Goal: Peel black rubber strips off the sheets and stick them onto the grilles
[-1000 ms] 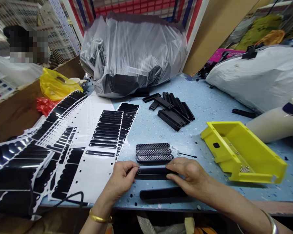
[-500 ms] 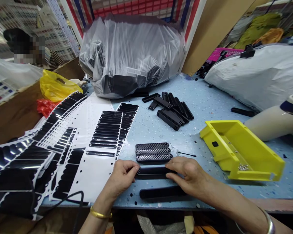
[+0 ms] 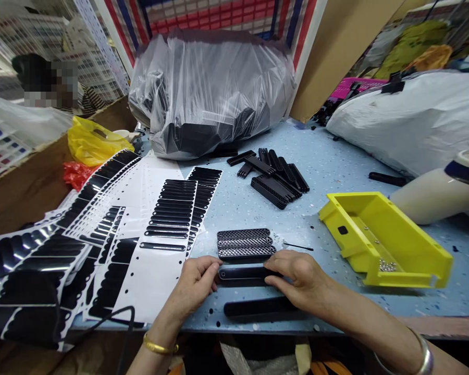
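Beyond one loose bar at the surface's near edge, the left hand's pinched fingertips have eased slightly, showing more of the gripped bar's left end; the right hand clamps its right end. Farther: three latticed bars, one yellow bin rightward, one overlapping pile, uncountable.

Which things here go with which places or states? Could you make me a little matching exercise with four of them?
1. right hand
2. yellow bin
3. white sheets
4. big plastic bag

A. left of both hands, bearing black strips
B. at the far side of the table
C. gripping one end of a flat black piece
D. small silvery bits inside

Pairs: 1-C, 2-D, 3-A, 4-B
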`<action>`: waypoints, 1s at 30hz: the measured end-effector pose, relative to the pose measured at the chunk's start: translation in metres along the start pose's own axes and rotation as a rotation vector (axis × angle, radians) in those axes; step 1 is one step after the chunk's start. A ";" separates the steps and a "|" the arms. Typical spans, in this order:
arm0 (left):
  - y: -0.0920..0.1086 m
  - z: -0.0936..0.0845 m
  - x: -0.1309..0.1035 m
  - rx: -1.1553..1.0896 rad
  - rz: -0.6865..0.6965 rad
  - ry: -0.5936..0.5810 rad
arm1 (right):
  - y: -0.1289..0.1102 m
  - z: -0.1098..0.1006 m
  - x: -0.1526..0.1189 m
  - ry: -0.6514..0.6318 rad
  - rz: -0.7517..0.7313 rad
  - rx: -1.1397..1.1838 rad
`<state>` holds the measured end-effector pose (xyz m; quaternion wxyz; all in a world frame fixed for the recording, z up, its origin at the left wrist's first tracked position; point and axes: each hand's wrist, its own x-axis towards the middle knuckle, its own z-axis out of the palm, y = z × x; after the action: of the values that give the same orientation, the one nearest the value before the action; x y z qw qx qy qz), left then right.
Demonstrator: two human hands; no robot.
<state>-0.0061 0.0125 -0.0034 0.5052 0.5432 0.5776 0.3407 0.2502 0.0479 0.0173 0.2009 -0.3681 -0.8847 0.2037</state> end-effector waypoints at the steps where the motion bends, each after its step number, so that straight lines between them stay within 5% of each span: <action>1: 0.000 0.001 -0.001 0.023 0.017 0.008 | 0.000 0.000 0.000 0.003 0.001 0.001; 7: 0.000 0.005 -0.002 0.095 0.102 0.066 | 0.005 0.000 -0.002 0.017 -0.016 0.043; 30: 0.005 0.006 -0.002 0.046 -0.003 0.057 | 0.017 0.006 -0.018 0.042 -0.007 0.164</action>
<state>0.0005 0.0103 0.0006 0.4765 0.5439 0.6001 0.3421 0.2687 0.0452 0.0002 0.2494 -0.3516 -0.8619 0.2672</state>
